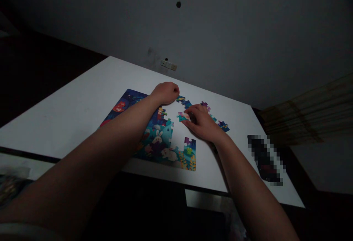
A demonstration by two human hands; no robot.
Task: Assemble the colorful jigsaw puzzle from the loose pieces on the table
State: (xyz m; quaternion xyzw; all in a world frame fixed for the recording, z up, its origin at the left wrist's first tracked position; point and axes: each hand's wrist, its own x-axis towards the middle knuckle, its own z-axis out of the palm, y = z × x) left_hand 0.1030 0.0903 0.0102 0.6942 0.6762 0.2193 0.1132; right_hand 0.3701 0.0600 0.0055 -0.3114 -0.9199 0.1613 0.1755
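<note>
A colourful jigsaw puzzle (157,138) with rabbits lies on the white table, joined at its left and bottom, with a gap toward the upper right. My left hand (167,93) is closed above the puzzle's top edge, beside a dark blue piece (180,99); whether its fingers hold anything is hidden. My right hand (200,121) pinches a teal and pink puzzle piece (182,116) between thumb and finger, over the white gap. Loose pieces (223,126) lie beyond and to the right of my right hand, among them a purple one (204,105).
The white table (82,97) reaches toward a grey wall with a socket strip (168,65). A dark, pixelated object (266,162) lies near the table's right edge. A striped curtain (309,112) hangs at the right.
</note>
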